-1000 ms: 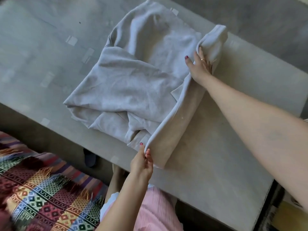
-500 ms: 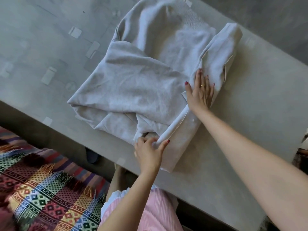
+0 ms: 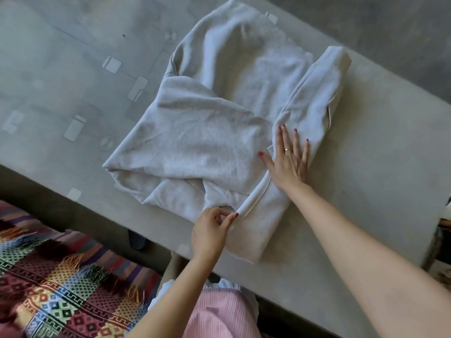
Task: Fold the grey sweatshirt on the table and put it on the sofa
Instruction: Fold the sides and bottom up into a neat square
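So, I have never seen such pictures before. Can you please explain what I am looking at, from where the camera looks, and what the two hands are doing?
There is no machine here: a person works with bare hands. The camera sits on the person's head and looks down at the hands.

A grey sweatshirt, partly folded, lies on a grey table. The right hand lies flat with straight fingers on the folded strip of the sweatshirt. The left hand pinches the sweatshirt's near edge with curled fingers.

At the lower left you see a colourful patterned blanket, apart from the table.
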